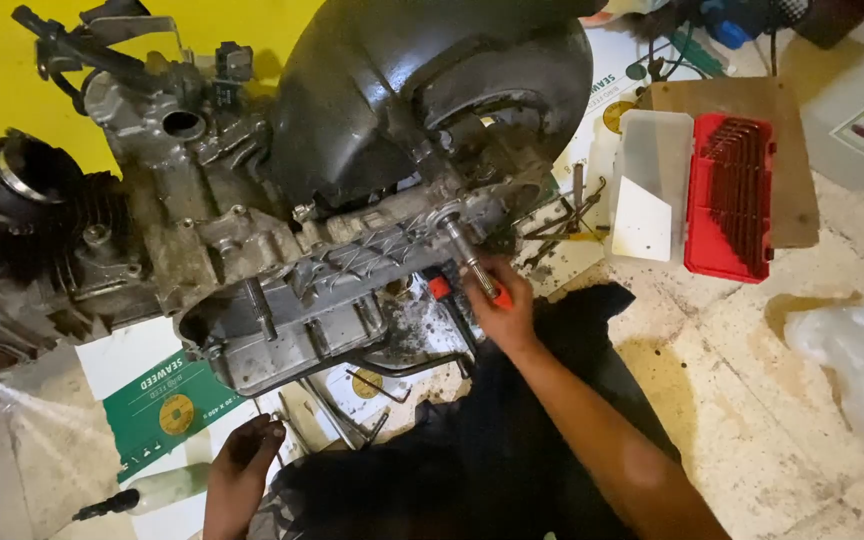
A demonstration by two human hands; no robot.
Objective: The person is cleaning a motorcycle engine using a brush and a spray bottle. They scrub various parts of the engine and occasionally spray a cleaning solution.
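A grimy grey engine block [282,270] lies on the floor, with a black rounded cover [432,90] at its upper right and a finned cylinder [42,215] on the left. My right hand [502,305] grips a socket driver [470,262] with a red and black handle. The driver's metal shaft reaches up to a bolt on the engine's right edge. Lower left, my left hand [244,455] rests on the floor below the engine's open casing, fingers curled, holding nothing that I can see. Dark cloth [512,450] covers my lap.
A red case of hex keys [730,195] lies open on a brown board [782,160], next to a clear plastic box [652,180]. Loose metal tools [562,220] lie beside the engine. Green and white cardboard [157,400], a small bottle [152,490] and a plastic bag [852,360] lie on the floor.
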